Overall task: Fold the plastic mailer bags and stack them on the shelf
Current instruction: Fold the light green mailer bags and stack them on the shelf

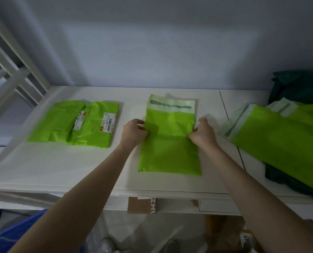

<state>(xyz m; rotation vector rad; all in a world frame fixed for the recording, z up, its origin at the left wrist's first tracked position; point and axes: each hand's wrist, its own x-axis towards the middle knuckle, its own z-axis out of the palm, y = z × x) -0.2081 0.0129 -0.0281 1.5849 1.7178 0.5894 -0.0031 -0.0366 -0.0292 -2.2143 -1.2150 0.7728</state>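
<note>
Far out past the left hand's knuckles, 2 folded mailers [73, 124] already lie side by side on the white shelf [60, 165], so the step in hand looks like folding the next one. The left hand [133, 132] pinches the left edge of the flat green mailer [170, 143] between thumb and curled fingers; that mailer lies between both sets of fingertips. The right hand [203, 133] pinches the right edge likewise. Next, I judge, both pinches must carry one half over evenly, edges aligned. Beyond the right knuckles waits the unfolded pile [280, 139].
</note>
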